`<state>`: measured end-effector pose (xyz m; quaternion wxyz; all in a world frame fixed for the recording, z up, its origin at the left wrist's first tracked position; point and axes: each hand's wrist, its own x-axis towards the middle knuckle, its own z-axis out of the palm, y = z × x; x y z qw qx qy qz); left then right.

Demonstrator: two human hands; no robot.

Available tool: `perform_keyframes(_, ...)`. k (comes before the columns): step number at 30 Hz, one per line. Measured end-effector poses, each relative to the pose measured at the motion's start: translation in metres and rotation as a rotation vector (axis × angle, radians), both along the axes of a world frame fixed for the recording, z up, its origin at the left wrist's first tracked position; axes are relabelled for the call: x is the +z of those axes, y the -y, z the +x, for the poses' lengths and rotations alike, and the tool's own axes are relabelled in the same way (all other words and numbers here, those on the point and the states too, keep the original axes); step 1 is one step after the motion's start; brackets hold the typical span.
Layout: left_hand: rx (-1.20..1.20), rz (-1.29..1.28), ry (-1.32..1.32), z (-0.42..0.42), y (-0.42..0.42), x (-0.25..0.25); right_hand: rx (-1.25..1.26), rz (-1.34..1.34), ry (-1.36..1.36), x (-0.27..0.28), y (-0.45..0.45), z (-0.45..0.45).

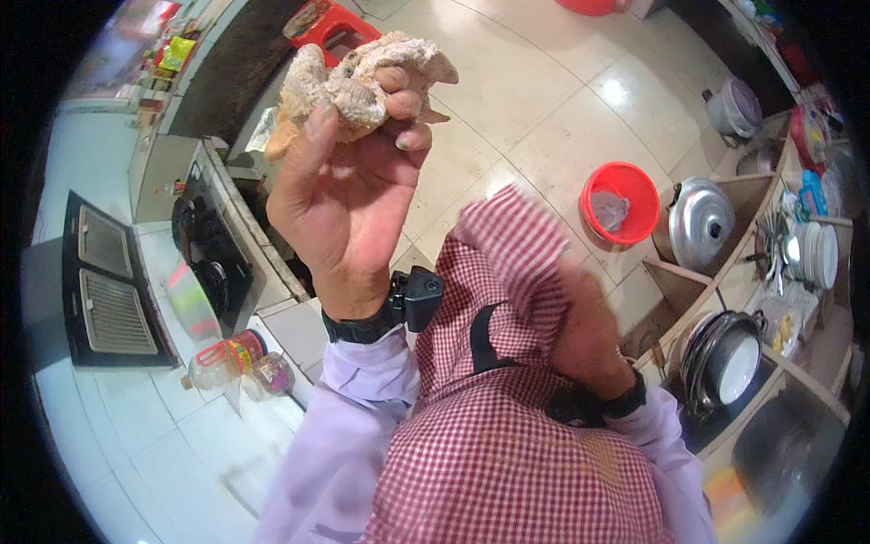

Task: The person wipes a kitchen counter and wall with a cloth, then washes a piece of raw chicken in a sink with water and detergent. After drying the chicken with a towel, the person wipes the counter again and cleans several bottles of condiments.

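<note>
Raised at the upper left of the view, my left hand [360,170] grips a pale, rough, lumpy piece of food [360,81], perhaps coated poultry; its exact kind is unclear. The fingers curl over its front and the thumb presses its near side. Lower and to the right, my right hand [588,319] is blurred and closed on the raised edge of a red-and-white checked apron [510,245]. The apron covers my front, with a black strap on it. Both wrists wear black bands; the left one carries a small black device [416,296].
A red bucket [639,204] with a plastic bag inside stands on the tiled floor. Right are shelves with a lidded metal pot [703,221], pans [724,360] and stacked plates [812,255]. Left are a gas stove [217,262], jars [272,374] and a range hood [112,292]. A red stool [333,30] stands ahead.
</note>
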<state>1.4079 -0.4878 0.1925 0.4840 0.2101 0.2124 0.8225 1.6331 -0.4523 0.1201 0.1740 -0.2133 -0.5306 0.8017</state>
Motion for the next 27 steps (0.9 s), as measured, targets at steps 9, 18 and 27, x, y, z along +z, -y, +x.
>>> perform_keyframes(9, 0.229, -0.001, -0.028, 0.027, 0.007, 0.026, 0.543, 0.351, -0.384, 0.022, -0.005, -0.040)
perform_keyframes(18, 0.811, -0.182, -0.366, 0.010, 0.049, 0.053, 0.933, -0.027, -0.060, -0.036, 0.017, -0.070)
perform_keyframes(27, 0.751, -0.295, -0.500, -0.085, 0.096, 0.006, 0.471, 1.110, 0.173, -0.068, -0.093, -0.129)
